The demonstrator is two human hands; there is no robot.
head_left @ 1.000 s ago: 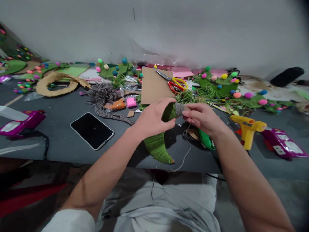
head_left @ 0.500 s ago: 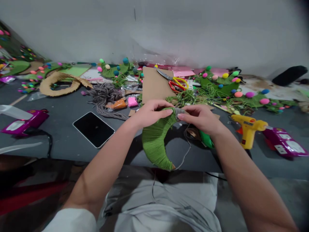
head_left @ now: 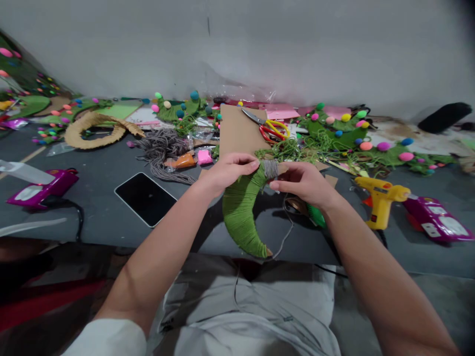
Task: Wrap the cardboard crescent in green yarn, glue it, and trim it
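A crescent wrapped in green yarn (head_left: 241,212) hangs at the table's front edge, its lower tip showing bare cardboard. My left hand (head_left: 235,172) is closed on its upper part, thumb on top. Close to the upper tip, grey yarn (head_left: 271,169) forms a band over the green, and a little brown cardboard sticks out beyond it. My right hand (head_left: 306,183) is at that tip, fingers curled behind it and thumb below. A loose grey strand runs up beneath this hand, which seems closed on the yarn; its fingertips are partly hidden.
A phone (head_left: 145,199) lies left, near a grey yarn heap (head_left: 163,148). Scissors (head_left: 267,123) rest on cardboard (head_left: 237,131). A yellow glue gun (head_left: 384,195) and a purple device (head_left: 438,217) are right. Another purple device (head_left: 44,188) is left. Pom-pom-decorated green pieces (head_left: 334,131) line the back.
My right thumb has come off the grey band and dropped below it, uncovering the band and cardboard tip. My left thumb has drawn back slightly left. The crescent has turned a little.
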